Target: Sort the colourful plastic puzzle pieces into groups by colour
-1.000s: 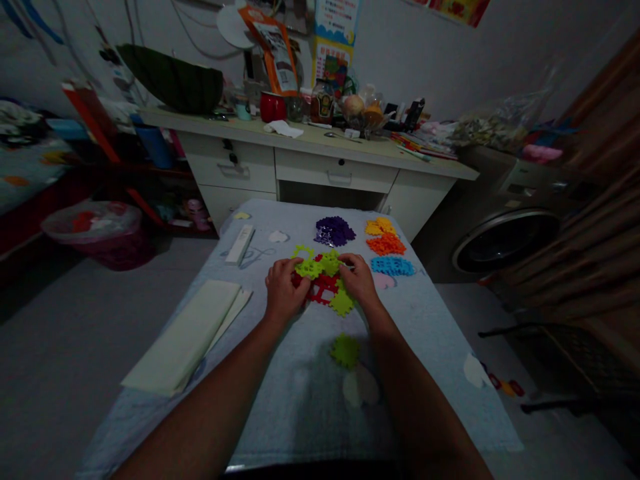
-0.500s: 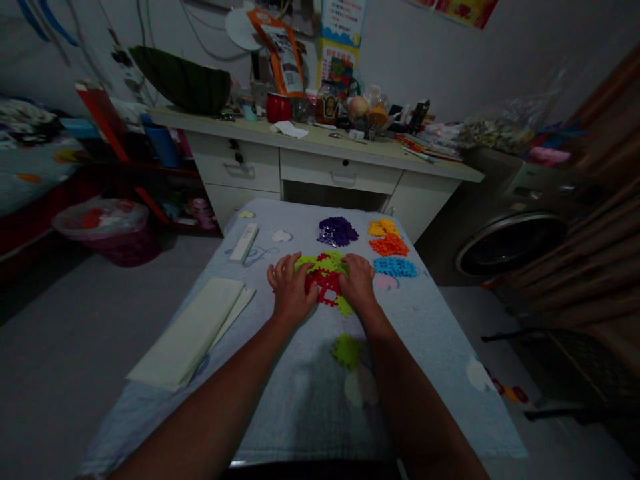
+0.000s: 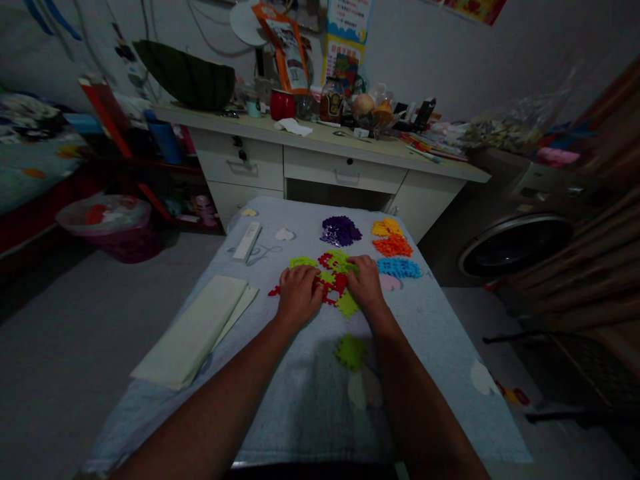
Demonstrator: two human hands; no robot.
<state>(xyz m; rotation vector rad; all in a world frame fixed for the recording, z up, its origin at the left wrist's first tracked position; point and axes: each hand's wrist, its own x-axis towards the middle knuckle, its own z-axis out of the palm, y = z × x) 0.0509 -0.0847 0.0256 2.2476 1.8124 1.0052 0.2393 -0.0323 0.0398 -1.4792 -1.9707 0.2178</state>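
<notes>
A mixed heap of red notched plastic pieces (image 3: 332,295) and lime-green notched plastic pieces (image 3: 347,305) lies in the middle of the cloth-covered table. My left hand (image 3: 300,293) rests palm down on the heap's left side, fingers stretched over red pieces and hiding some of them. At its right side my right hand (image 3: 366,285) has its fingertips closed around the edge of a lime-green piece (image 3: 353,268). Nearer to me, apart from the heap, lies a single lime-green square piece (image 3: 350,351).
Beyond the heap sits a purple pile (image 3: 341,231). Yellow (image 3: 387,227), orange (image 3: 393,245) and blue piles (image 3: 399,268) line the right. A folded pale cloth (image 3: 195,333) and a white box (image 3: 247,242) lie left. A cluttered desk (image 3: 320,150) stands behind the table (image 3: 425,387).
My left hand has shifted slightly right over the heap, uncovering a red piece on its left. Green pieces at the heap's back have spread apart. The view has tilted slightly.
</notes>
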